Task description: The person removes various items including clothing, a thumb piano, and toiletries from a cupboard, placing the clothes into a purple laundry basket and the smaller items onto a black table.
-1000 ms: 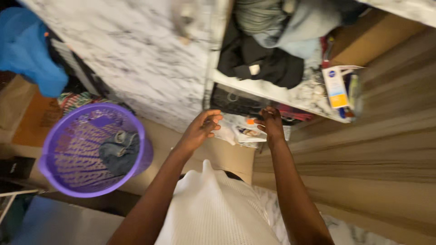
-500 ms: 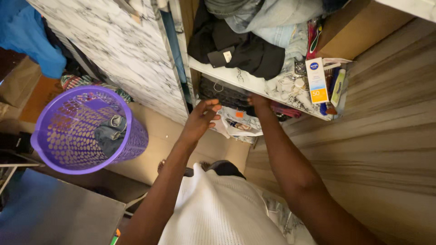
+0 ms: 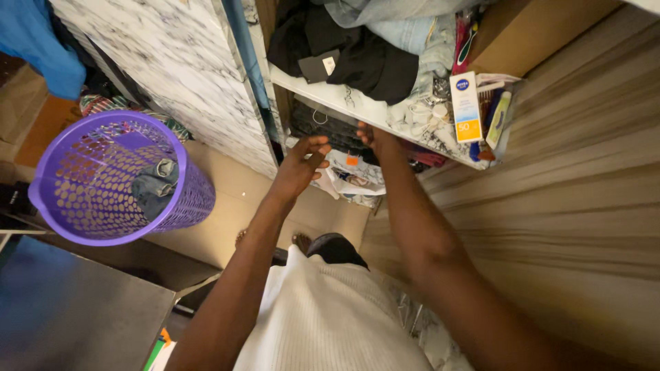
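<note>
right hand (image 3: 371,135) has pushed deeper under the shelf (image 3: 357,106), fingers hidden; left hand (image 3: 302,161) spread.

white-blue-orange carton (image 3: 466,106) upright on shelf edge | yellow-green tube (image 3: 499,119) beside | white tag (image 3: 330,65) on black garment

I counted one purple basket (image 3: 75,206), two hands, left hand (image 3: 300,167) and right hand (image 3: 375,137), one white-and-orange carton (image 3: 466,106), one marbled shelf (image 3: 364,108) and one blue cloth (image 3: 41,41).
</note>
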